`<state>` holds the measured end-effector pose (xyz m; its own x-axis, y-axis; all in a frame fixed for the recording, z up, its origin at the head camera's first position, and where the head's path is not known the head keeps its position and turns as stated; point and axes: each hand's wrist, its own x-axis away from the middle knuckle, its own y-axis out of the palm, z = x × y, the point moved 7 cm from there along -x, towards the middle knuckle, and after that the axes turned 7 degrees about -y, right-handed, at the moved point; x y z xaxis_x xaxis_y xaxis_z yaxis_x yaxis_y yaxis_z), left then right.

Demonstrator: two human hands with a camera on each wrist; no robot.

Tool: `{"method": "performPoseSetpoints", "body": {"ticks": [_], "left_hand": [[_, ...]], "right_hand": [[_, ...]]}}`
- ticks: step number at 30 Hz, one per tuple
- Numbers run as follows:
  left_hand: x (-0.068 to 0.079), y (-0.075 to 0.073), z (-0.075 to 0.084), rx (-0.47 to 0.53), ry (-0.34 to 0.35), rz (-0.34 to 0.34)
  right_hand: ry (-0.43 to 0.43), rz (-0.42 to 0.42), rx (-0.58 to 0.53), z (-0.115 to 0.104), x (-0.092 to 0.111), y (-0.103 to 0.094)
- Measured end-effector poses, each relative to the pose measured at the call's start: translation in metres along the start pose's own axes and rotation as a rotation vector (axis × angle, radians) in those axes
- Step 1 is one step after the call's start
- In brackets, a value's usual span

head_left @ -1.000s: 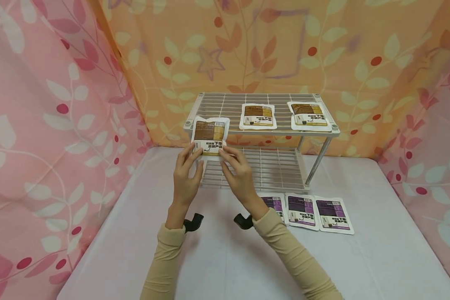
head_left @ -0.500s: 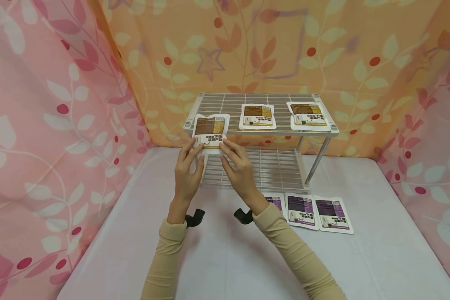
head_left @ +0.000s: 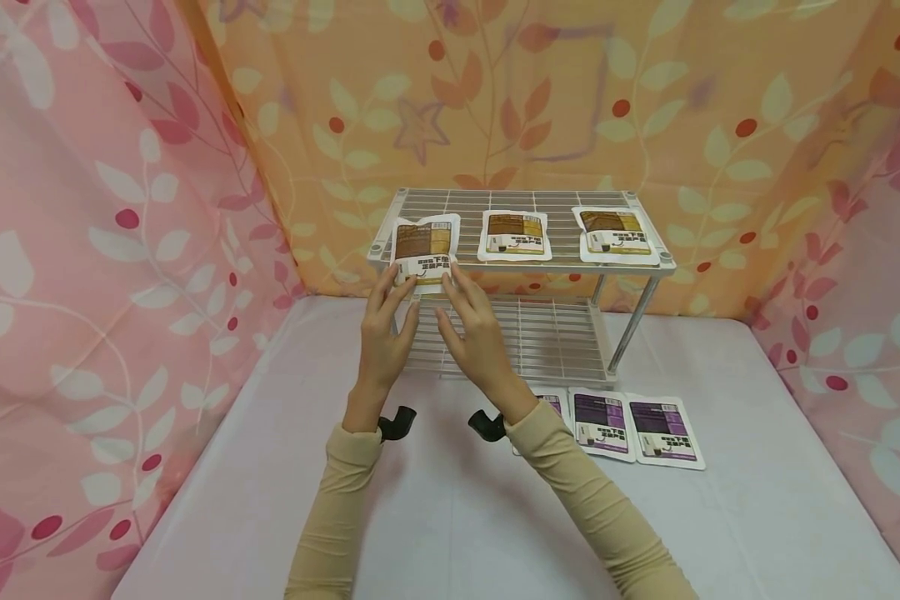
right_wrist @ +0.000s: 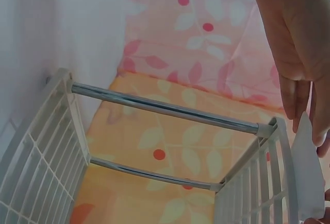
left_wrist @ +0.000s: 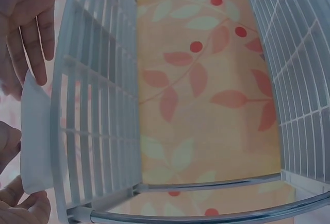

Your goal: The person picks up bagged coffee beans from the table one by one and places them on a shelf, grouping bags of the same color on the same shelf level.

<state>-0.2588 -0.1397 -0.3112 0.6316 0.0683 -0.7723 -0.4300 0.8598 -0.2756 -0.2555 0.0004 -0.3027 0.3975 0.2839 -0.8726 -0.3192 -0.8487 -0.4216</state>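
A white pouch with a brown-and-yellow label (head_left: pixel 424 239) lies over the left front of the rack's upper shelf, its near end overhanging the front edge. My left hand (head_left: pixel 384 337) holds its lower left corner with the fingers, and my right hand (head_left: pixel 480 329) holds the lower right corner. Both thumbs stand apart below the pouch. From the left wrist, the pouch (left_wrist: pixel 35 136) shows edge-on against the white wire shelf (left_wrist: pixel 98 105), fingers at both ends. Two matching pouches, one in the middle (head_left: pixel 515 235) and one at the right (head_left: pixel 617 236), lie flat on that shelf.
The two-tier white wire rack (head_left: pixel 461 200) stands on a white-covered table (head_left: pixel 450 517), its lower shelf (head_left: pixel 525 337) near the tabletop. Several purple-labelled pouches (head_left: pixel 602 423) lie in a row in front of its right side, one partly behind the right forearm. Patterned cloth (head_left: pixel 450 92) encloses the table.
Both hands have carried the brown-labelled pouch upward and back, farther onto the upper shelf. It has drawn slightly nearer the middle pouch. The other pouches have stayed in place.
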Motion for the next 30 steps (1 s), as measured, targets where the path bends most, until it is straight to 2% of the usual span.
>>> {"method": "performPoseSetpoints", "body": {"ticks": [19,26,30], "left_hand": [[-0.015,0.012,-0.001,-0.038,-0.014,-0.021],[-0.022,0.015,0.000,-0.038,-0.018,0.012],[-0.026,0.017,-0.001,-0.060,-0.034,0.018]], "right_hand": [[0.039,-0.072,0.132,0.004,-0.010,0.003],[0.013,-0.083,0.232,0.005,-0.017,0.002],[0.026,-0.118,0.271,0.006,-0.020,0.004]]}}
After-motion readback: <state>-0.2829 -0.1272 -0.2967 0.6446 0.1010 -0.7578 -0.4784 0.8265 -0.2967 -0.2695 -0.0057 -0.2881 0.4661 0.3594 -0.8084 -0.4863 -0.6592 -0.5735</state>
